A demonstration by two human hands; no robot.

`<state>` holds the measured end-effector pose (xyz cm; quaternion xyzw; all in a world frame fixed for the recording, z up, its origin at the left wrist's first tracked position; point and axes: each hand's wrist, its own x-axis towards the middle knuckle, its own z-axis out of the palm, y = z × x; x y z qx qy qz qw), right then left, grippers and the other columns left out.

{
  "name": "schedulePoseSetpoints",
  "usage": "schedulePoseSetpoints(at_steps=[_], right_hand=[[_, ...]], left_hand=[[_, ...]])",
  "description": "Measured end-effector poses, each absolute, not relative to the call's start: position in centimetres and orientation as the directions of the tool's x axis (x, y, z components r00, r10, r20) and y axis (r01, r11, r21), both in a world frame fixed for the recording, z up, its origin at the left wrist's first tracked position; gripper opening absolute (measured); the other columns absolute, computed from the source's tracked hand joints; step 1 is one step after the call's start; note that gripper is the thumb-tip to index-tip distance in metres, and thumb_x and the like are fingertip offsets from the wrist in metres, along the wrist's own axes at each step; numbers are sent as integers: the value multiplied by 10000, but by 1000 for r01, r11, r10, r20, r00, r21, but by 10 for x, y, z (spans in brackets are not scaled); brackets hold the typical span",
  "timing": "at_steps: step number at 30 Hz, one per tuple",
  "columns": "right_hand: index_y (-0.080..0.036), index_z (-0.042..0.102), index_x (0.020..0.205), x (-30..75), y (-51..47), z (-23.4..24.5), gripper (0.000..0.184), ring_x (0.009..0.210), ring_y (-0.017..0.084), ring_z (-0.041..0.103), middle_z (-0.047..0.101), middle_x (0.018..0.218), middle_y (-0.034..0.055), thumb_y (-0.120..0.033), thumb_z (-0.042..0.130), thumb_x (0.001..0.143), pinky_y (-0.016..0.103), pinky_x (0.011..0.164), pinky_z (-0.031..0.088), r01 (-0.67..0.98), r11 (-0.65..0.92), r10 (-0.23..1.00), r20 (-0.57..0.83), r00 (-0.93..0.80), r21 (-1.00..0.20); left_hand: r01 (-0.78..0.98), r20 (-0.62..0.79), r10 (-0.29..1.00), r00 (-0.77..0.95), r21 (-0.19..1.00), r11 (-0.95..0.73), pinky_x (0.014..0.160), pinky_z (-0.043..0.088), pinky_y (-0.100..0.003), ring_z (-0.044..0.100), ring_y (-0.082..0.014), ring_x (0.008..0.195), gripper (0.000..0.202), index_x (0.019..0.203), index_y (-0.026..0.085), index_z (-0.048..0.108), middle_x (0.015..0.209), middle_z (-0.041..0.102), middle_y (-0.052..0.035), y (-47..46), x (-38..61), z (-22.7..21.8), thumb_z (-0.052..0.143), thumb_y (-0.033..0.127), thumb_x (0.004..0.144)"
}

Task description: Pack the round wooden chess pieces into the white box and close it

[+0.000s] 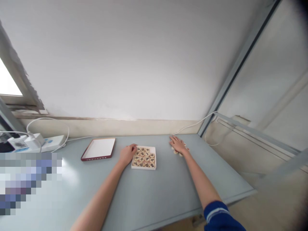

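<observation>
The shallow box (143, 168) is, I judge, light and stiff, probably card or thin wood. It would slide easily on the smooth grey table (154, 195) and spill if tipped, so the place to take it is by two opposite walls, kept level. The round pieces (144, 157) inside look like hard wooden discs. They seem sturdy and not fragile, but small and quick to roll, and each is best pinched by its rim between thumb and forefinger.

My left hand (128, 154) rests against the box's left wall at the far corner, fingers curled. I cannot tell whether they pinch the wall or only touch it. My right hand (178, 146) lies flat and spread on the table, well to the right of the box, palm down over a few loose pieces (179, 154) that peek out at its near edge. It grips nothing.

The box sits mid-table, pale, packed with rows of tan discs marked in dark characters. To its left lies a flat lid (99, 149) — white inside, dark red rim — and further left a white power strip (51, 142).
</observation>
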<state>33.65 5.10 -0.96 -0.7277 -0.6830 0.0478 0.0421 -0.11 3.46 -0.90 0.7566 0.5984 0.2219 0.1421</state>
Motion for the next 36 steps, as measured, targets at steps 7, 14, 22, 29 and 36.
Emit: schedulePoseSetpoints(at_steps=[7, 14, 22, 29, 36], right_hand=[[-251, 324, 1346, 358, 29, -13, 546, 1323, 247, 158, 203, 1449, 46, -499, 145, 893, 608, 1001, 112, 978, -148, 984, 77, 160, -150], [-292, 201, 1390, 312, 22, -21, 540, 1341, 209, 94, 182, 1456, 27, -504, 166, 895, 554, 1046, 26, 982, 183, 975, 141, -175, -47], [-211, 72, 1418, 337, 3, -23, 556, 1336, 231, 118, 166, 1457, 55, -418, 139, 907, 549, 1051, -9, 1000, 24, 985, 169, -21, -15], [-263, 370, 1310, 267, -20, 23, 439, 1189, 176, 388, 465, 1286, 61, -410, 232, 921, 380, 985, 272, 923, 354, 911, 278, -304, -152], [-189, 638, 903, 193, -20, 41, 166, 982, 235, 499, 621, 940, 92, -290, 534, 821, 369, 848, 281, 888, 451, 888, 55, -457, 91]], left_hand=[[830, 184, 962, 203, 489, -268, 726, 422, -301, 601, -227, 876, 367, 1049, 207, 608, 936, 671, -88, 35, -2, -11, 315, 334, 867], [821, 169, 964, 205, 507, -264, 736, 421, -292, 597, -213, 888, 360, 1046, 201, 605, 958, 667, -83, 35, -3, -11, 317, 320, 866], [827, 182, 958, 220, 487, -282, 735, 416, -291, 595, -216, 894, 365, 1069, 196, 590, 971, 662, -93, 34, -3, -11, 307, 320, 874], [831, 166, 963, 211, 489, -266, 729, 419, -288, 596, -220, 896, 361, 1053, 195, 602, 962, 664, -93, 31, -2, -6, 314, 318, 874], [827, 189, 959, 209, 490, -277, 708, 417, -279, 602, -214, 866, 370, 1054, 191, 600, 940, 666, -90, 28, -2, -7, 309, 338, 879]])
